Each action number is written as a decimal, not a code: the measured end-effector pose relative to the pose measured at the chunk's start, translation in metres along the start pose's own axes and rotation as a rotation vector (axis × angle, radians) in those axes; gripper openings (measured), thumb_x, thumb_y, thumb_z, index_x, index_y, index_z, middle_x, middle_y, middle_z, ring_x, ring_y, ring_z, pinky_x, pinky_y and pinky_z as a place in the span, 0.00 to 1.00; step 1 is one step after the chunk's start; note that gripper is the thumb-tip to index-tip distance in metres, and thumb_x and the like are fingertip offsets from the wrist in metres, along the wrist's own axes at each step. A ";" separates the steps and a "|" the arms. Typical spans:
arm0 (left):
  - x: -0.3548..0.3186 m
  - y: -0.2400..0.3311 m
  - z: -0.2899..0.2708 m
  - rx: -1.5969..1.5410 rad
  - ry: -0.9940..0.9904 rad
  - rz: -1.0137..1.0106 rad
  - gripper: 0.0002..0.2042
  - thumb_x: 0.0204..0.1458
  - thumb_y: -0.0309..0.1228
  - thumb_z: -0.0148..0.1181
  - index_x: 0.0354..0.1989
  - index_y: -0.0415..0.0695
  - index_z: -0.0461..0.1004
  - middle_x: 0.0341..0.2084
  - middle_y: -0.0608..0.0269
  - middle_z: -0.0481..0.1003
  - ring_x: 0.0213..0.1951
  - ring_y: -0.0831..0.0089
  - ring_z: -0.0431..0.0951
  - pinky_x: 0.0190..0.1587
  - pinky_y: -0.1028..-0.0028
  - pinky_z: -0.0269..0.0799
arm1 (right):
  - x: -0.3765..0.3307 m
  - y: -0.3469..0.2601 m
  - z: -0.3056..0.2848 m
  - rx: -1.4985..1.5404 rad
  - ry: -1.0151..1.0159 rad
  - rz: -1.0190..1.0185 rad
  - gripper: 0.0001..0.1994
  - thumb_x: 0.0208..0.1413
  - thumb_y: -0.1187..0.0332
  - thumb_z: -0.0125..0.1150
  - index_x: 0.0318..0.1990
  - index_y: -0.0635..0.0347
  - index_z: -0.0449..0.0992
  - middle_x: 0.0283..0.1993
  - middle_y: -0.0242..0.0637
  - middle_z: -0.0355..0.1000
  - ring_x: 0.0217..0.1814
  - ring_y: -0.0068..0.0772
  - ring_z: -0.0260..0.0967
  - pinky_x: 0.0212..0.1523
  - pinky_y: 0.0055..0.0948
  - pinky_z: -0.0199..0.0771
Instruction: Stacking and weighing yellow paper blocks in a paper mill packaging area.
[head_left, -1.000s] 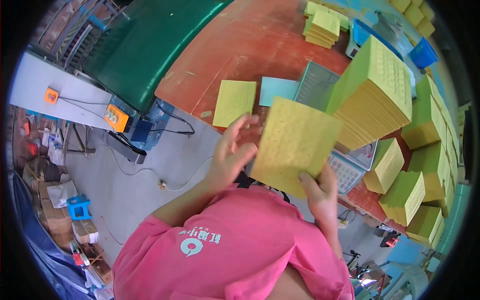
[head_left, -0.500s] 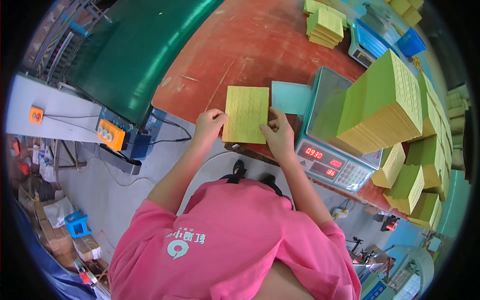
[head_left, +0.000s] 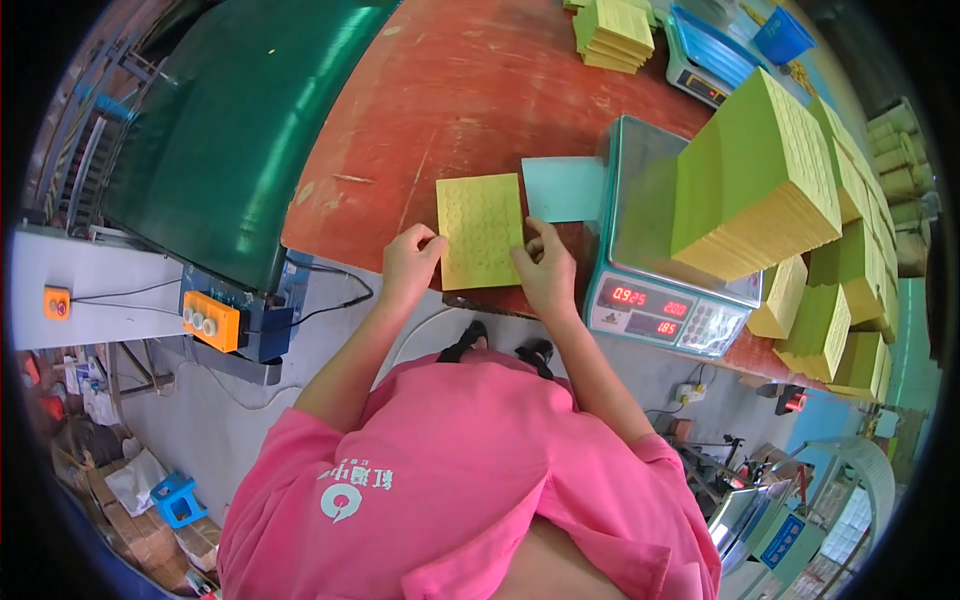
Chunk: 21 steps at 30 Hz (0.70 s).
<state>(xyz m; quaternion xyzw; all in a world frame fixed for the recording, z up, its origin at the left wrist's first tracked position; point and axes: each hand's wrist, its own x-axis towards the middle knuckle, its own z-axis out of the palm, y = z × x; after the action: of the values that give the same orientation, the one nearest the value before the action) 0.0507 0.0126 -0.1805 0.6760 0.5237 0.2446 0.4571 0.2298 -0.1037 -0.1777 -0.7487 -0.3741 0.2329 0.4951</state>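
A person in a pink shirt steadies a yellow sheet lying flat near the front edge of a worn red-brown table. The sheet is a thin rectangle embossed with rows of small round shapes; its long axis runs away from the person, with a short edge nearest the body. The left hand rests at the sheet's lower left corner and the right hand at its lower right edge, fingers loosely bent and touching the paper, the two hands apart with the sheet between them; neither is clamped shut. Just beyond the sheet's right side lies a pale blue card. To the right stands a scale with a metal pan and red digits, bearing a thick, tilted stack of yellow-green sheets. A glossy green conveyor belt runs along the left.
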 end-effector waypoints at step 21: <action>0.015 -0.013 -0.002 0.159 -0.084 0.059 0.10 0.59 0.33 0.54 0.31 0.38 0.70 0.20 0.62 0.69 0.24 0.76 0.68 0.26 0.71 0.66 | -0.032 -0.003 -0.014 -0.051 0.088 -0.273 0.21 0.49 0.76 0.59 0.52 0.66 0.67 0.50 0.55 0.67 0.50 0.60 0.68 0.49 0.45 0.72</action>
<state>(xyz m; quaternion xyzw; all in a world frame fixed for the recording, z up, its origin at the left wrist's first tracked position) 0.0473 0.0278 -0.1931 0.7349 0.5017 0.1870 0.4163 0.2195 -0.1367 -0.1703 -0.7128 -0.4561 0.1208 0.5190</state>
